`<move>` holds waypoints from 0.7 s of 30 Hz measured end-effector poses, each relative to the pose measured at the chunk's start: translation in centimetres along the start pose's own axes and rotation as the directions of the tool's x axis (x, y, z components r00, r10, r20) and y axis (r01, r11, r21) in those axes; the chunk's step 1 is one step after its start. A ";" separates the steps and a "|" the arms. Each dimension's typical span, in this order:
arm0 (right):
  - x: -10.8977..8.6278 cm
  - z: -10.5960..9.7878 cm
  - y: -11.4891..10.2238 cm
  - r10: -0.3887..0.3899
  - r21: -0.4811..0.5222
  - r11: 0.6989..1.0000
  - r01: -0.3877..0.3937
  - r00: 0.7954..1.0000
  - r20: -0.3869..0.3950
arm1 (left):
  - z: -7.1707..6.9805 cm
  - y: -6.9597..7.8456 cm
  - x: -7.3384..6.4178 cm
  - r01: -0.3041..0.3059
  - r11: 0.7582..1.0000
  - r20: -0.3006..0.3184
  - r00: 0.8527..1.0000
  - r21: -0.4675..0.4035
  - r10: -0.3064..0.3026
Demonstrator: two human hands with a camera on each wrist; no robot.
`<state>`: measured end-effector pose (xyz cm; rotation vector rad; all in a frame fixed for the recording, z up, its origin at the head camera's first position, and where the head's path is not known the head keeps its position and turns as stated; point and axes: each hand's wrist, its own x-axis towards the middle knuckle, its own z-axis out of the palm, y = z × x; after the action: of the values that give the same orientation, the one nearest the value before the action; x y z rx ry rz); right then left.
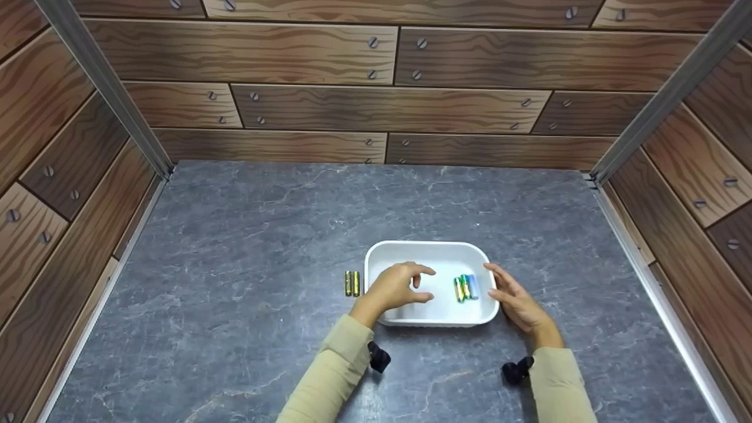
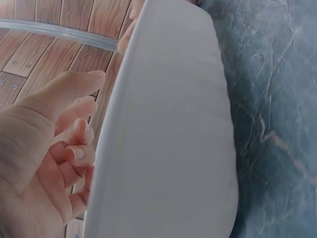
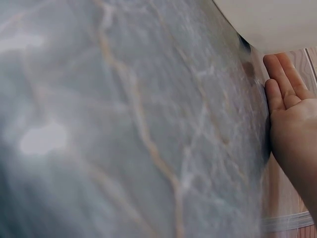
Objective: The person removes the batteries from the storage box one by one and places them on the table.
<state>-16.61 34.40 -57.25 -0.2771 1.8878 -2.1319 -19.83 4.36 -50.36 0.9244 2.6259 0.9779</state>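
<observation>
A white plastic tray (image 1: 432, 323) stands on the marbled surface. Over its left part hovers my left hand (image 1: 399, 286), thumb and forefinger spread apart with nothing between them. The left wrist view has this hand (image 2: 44, 148) beside the tray's rim, other fingers loosely bent. At the tray's right end, my right hand (image 1: 520, 302) touches the rim with thumb and fingertips; in the right wrist view its fingers (image 3: 287, 79) are straight, close by the wall. Inside the tray, towards the right, lie green-and-gold batteries (image 1: 459, 289) and a blue battery (image 1: 473, 288), side by side.
Two gold-and-black batteries (image 1: 352, 283) lie just outside the tray's left end. Wood-patterned panels (image 1: 388, 106) rise at the back and both sides, with metal rails (image 1: 117, 94) at the corners. A black wrist device (image 1: 379, 357) sits at each sleeve.
</observation>
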 end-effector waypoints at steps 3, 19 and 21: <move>0.0 -0.1 0.1 -0.001 -0.002 1.000 0.001 1.000 0.002 | 0.6 0.2 0.4 0.014 1.000 0.013 1.000 -0.004 -0.014; 0.0 -0.1 0.2 -0.015 0.001 1.000 0.015 1.000 0.009 | 3.4 1.2 2.5 0.099 0.995 -0.005 0.995 -0.001 -0.099; 0.0 0.0 0.1 0.004 -0.007 1.000 -0.004 1.000 -0.016 | 3.8 1.3 2.8 0.127 0.992 -0.006 0.992 -0.008 -0.127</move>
<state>-16.59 34.40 -57.36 -0.2584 1.9032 -2.1314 -20.01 8.82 -52.28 0.7428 2.6473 0.9600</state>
